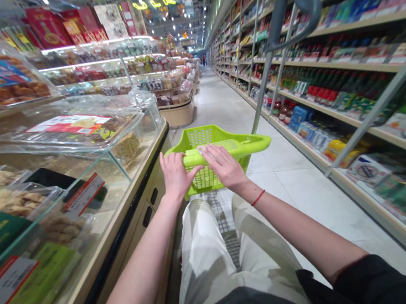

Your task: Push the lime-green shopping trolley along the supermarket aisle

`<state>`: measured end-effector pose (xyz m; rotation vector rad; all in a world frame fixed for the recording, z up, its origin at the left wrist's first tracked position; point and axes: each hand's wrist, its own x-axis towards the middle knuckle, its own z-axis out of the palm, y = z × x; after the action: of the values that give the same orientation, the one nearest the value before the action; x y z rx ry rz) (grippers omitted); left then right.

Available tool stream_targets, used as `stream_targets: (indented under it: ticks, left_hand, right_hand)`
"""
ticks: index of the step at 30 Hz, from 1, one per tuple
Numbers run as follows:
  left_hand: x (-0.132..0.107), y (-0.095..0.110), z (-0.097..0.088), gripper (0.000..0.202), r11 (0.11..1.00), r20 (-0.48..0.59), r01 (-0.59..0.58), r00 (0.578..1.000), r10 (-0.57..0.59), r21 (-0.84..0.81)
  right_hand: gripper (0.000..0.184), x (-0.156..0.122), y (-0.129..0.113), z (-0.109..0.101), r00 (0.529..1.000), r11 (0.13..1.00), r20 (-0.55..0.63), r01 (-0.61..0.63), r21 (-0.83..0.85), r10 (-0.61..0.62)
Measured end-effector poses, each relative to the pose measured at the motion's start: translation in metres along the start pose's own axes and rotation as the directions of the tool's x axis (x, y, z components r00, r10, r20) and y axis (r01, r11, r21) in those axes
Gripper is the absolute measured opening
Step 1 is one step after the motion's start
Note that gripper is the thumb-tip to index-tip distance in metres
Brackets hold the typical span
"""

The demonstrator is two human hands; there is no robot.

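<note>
A bright green plastic shopping cart [208, 180] with a perforated basket stands right in front of my legs. Its thick green handle bar [258, 143] runs across, between me and the basket. My left hand [175, 171] is wrapped over the bar's left end, thumb toward the middle. Over the middle of the bar lies my right hand [224, 165], fingers curled round it, a red string [258, 198] on the wrist. Something small and whitish shows by the right fingertips; I cannot tell what it is.
Close on the left runs a glass-edged display counter [114, 181] with packed foods. Shelves [364, 66] of bottles and packets line the right. A grey metal rail with a looped grip [312, 4] slants in front of them. The tiled aisle [210, 90] stretches ahead past more display stands [178, 114].
</note>
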<state>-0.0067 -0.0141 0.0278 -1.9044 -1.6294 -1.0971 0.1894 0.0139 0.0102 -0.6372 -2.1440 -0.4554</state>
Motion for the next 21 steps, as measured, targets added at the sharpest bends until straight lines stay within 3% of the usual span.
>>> stream_targets:
  ticks: [5, 9, 12, 18, 21]
  left_hand:
    - [0.002, 0.001, 0.001, 0.041, 1.000, 0.015, 0.011, 1.000, -0.011, -0.008]
    - [0.003, 0.001, 0.000, 0.040, 1.000, 0.028, 0.020, 0.999, -0.019, -0.014]
    - [0.003, 0.000, 0.000, 0.039, 0.999, 0.035, 0.033, 0.999, -0.032, -0.022]
    - [0.001, 0.000, 0.000, 0.023, 1.000, 0.027, 0.020, 0.999, -0.020, 0.009]
    - [-0.001, -0.001, -0.002, 0.020, 1.000, 0.030, 0.019, 0.999, -0.019, 0.008]
  right_hand:
    - [0.055, -0.037, 0.035, -0.018, 1.000, 0.999, -0.021, 0.009, -0.032, -0.010]
    - [0.053, -0.047, 0.045, -0.021, 1.000, 1.000, -0.012, -0.014, -0.004, 0.014]
    - [0.050, -0.029, 0.031, -0.014, 1.000, 0.999, -0.010, 0.001, 0.040, -0.001]
    - [0.045, 0.030, -0.022, 0.012, 0.989, 0.989, 0.110, 0.089, 0.117, -0.102]
    - [0.045, 0.039, -0.029, 0.014, 0.981, 0.983, 0.124, 0.136, 0.125, -0.152]
